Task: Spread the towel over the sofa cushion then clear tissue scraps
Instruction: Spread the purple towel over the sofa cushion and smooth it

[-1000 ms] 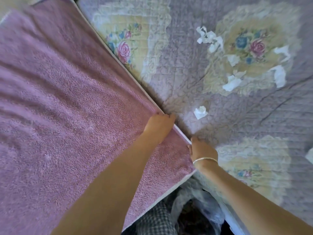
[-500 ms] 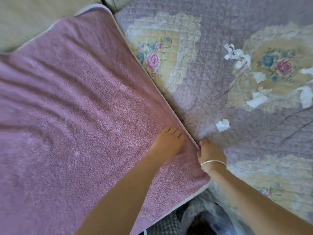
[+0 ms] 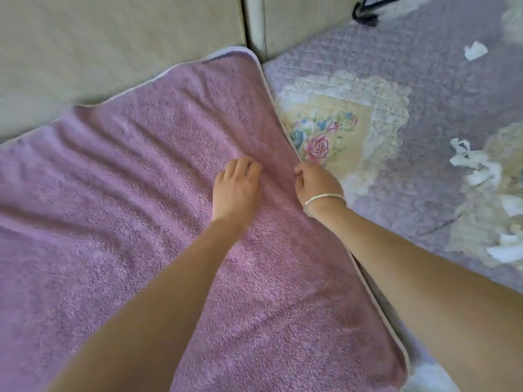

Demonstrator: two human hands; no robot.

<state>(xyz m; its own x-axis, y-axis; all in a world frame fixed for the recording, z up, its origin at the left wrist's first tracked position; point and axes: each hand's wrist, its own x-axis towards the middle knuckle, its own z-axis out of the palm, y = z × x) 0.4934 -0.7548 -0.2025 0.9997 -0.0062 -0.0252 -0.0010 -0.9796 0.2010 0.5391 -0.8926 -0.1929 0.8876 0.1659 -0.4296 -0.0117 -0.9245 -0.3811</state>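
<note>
A pink fluffy towel (image 3: 119, 210) with a pale trim lies spread over the left seat, with soft creases running across it. My left hand (image 3: 236, 190) rests flat on the towel, palm down, fingers slightly apart. My right hand (image 3: 315, 183), with a silver bangle on the wrist, curls its fingers around the towel's right edge. Several white tissue scraps (image 3: 471, 162) lie on the quilted purple floral sofa cover (image 3: 424, 89) to the right, one scrap (image 3: 475, 50) further back.
Beige back cushions (image 3: 113, 38) stand upright behind the seat, with a gap between them. A dark cord or strap (image 3: 365, 12) lies at the top right. Something white shows at the lower right corner, below the towel's edge.
Both hands have slid along the towel's right edge toward the back of the sofa. The view has shifted, so the back cushions show and the tissue scraps sit further right.
</note>
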